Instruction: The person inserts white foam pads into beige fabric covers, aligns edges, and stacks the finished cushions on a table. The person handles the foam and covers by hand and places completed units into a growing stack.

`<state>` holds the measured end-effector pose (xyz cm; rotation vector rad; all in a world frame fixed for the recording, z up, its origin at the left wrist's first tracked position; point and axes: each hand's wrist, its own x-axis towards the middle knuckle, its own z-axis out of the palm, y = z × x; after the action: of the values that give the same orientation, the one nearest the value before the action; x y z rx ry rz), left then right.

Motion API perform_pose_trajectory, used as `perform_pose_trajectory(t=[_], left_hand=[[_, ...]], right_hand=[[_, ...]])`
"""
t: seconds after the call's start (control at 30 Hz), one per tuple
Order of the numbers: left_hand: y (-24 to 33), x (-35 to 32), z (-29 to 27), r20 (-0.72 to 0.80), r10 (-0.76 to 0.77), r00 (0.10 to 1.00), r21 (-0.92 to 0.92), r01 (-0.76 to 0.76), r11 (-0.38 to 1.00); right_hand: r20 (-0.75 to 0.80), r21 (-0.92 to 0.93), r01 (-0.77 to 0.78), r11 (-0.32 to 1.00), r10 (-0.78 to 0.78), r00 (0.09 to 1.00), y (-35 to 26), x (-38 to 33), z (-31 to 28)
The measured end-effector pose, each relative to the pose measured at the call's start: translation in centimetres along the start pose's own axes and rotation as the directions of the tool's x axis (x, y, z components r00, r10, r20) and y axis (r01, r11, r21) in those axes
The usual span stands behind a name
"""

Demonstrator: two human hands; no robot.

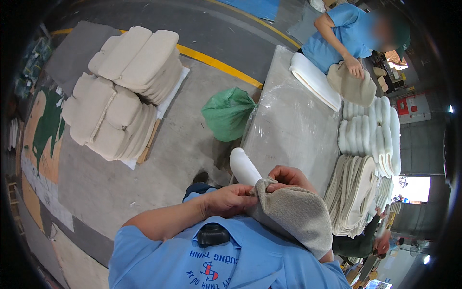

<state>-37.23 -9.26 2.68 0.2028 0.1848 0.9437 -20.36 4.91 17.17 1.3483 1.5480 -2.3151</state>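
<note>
A grey-beige fabric cushion cover (296,212) lies across my chest, bunched at its near end. From its open edge a white foam pad (244,167) sticks out, rounded at the tip. My left hand (228,200) pinches the edge of the cover on one side, fingers closed. My right hand (291,178) grips the same edge on the other side, thumb and fingers pressed on the cloth. How much of the pad sits inside the cover is hidden.
A plastic-wrapped table (281,130) stands ahead, with a white pad (315,79) on it. Across it a co-worker (344,36) handles a beige cushion (353,84). Stacked covers (351,192) and white pads (370,132) line the right. A green sack (228,114) and cushion piles (134,62) stand left.
</note>
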Motion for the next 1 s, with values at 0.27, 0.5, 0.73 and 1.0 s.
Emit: perform_pose_trajectory(t=[0.27, 0.5, 0.73, 1.0], left_hand=[[2.7, -0.4, -0.6, -0.214, 0.270, 0.939, 0.398, -0.169, 0.902], [1.9, -0.9, -0.1, -0.294, 0.205, 0.934, 0.027, -0.206, 0.978], [1.4, 0.2, -0.8, -0.339, 0.253, 0.906, 0.445, -0.082, 0.892], [1.5, -1.5, -0.6, -0.365, 0.251, 0.897, -0.198, -0.338, 0.920]], right_hand=[[0.059, -0.166, 0.039, 0.985, -0.030, 0.998, -0.8, 2.1, 0.2], [0.127, -0.262, 0.054, 0.963, -0.021, 0.992, 0.0, 4.1, -0.6], [0.184, -0.275, -0.089, 0.957, 0.143, 0.973, -0.2, 6.4, -2.2], [0.128, -0.341, 0.017, 0.940, 0.028, 0.991, 0.4, 7.4, -0.8]])
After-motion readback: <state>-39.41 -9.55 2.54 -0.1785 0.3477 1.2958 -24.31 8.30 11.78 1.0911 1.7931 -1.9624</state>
